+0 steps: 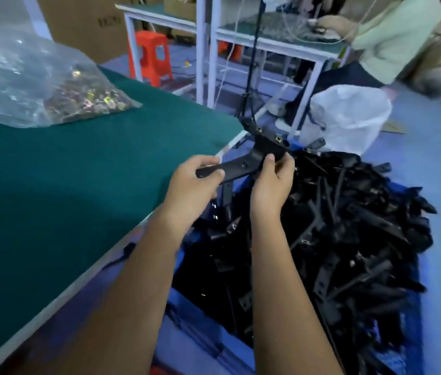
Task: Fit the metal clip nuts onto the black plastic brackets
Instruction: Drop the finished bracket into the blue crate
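Both hands hold one black plastic bracket in the air past the table's right edge, above a pile of brackets. My left hand grips its flat arm at the near end. My right hand pinches the wider far end. Two metal clip nuts sit on that far end, small and brass-coloured. A clear plastic bag of clip nuts lies on the green table at the far left.
A large heap of black brackets fills a blue bin on the floor to the right. Behind it stand a white plastic bag, a tripod, a white-framed bench, an orange stool and a seated person.
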Tool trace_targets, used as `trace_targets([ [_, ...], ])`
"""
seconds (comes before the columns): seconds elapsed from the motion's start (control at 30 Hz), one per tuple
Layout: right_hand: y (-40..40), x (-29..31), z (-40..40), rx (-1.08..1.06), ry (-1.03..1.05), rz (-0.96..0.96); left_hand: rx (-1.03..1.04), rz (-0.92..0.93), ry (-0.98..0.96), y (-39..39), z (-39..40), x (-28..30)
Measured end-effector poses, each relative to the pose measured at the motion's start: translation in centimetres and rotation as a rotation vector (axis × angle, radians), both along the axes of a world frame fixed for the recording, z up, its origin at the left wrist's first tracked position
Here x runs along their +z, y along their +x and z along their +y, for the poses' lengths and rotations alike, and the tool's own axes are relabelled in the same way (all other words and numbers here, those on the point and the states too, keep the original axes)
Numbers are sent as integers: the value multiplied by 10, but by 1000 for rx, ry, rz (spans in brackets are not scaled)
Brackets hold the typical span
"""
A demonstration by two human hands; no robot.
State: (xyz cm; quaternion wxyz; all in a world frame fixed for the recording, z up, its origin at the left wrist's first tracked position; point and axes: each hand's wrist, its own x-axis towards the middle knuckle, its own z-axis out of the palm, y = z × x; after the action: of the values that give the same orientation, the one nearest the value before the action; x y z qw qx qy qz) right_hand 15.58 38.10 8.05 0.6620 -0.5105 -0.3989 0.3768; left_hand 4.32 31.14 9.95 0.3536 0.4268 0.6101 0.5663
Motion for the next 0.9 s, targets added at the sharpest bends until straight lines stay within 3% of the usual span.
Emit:
trace_targets([
  [0.17, 71, -38, 8, -49, -310, -284, -343, 235, -281, 51, 15, -63],
  [0.3, 109, -50, 15, 106, -520, -939, -603, 262, -538, 65, 15, -102],
  [0.37, 116, -50, 18, 131, -562, -1115, -681, 278, -631, 62, 14, -107],
  [0.5, 106, -41, 20, 67, -628, -1100, -774, 360, -685, 47, 14, -90],
  [0.6, 83, -31, 16, -66, -551, -1075, -783, 410, -666, 38, 14, -60],
  [0.67, 62, -19, 13, -113, -410, -998, -622, 423, -499, 33, 16, -38],
  [0.73, 36, -3, 10, -100, -253, -906, -423, 259, -273, 26, 16, -12],
  [0.9, -60, 47, -11, 140, 91, -738, -93, 15, 131, -21, -7, 50],
])
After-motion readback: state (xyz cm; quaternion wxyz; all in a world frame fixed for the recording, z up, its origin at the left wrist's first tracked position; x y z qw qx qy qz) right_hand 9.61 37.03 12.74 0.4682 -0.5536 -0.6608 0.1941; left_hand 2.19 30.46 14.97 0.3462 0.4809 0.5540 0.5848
